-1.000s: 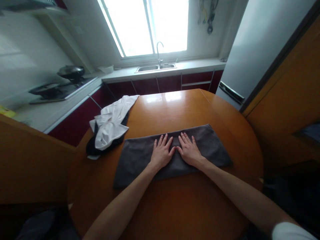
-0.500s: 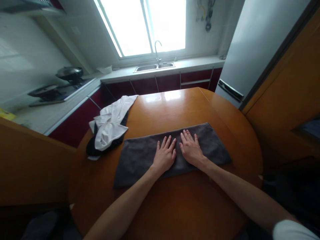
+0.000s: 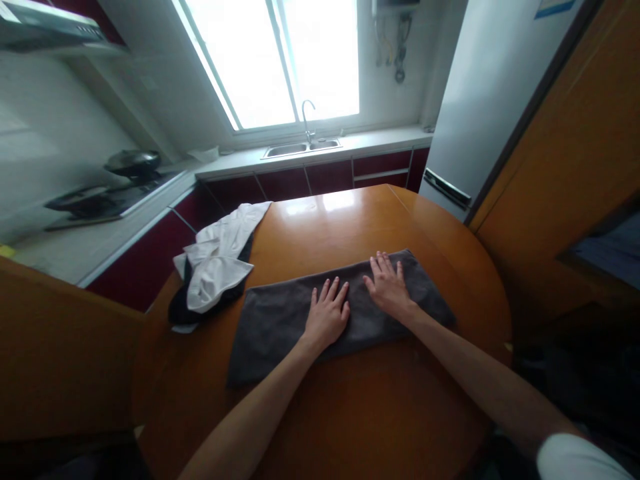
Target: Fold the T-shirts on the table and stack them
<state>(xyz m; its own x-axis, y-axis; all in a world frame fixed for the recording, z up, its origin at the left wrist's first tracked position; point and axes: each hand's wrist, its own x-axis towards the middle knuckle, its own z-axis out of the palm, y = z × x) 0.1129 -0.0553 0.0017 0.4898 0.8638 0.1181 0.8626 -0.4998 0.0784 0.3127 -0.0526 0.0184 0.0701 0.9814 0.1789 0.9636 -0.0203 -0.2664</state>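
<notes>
A dark grey cloth (image 3: pixel 280 327), folded into a long rectangle, lies flat on the round wooden table (image 3: pixel 320 240). My left hand (image 3: pixel 327 313) rests palm down near the cloth's middle, its fingers stretched out and pointing away from me. To the right, my right hand (image 3: pixel 389 287) also lies flat on the cloth with its fingers apart, the tips close to the far edge. Neither hand grips anything. Both palms are hidden from view.
White and black clothes (image 3: pixel 217 263) lie heaped at the table's left edge. Beyond the table, a counter holds a double sink (image 3: pixel 287 149) under a window. Pans (image 3: pixel 133 162) stand on the stove at left. A tall fridge (image 3: pixel 487 93) is at right.
My right hand has slid right along the cloth, widening the gap between my hands. My left hand stays almost in place. The camera view has tilted slightly up.
</notes>
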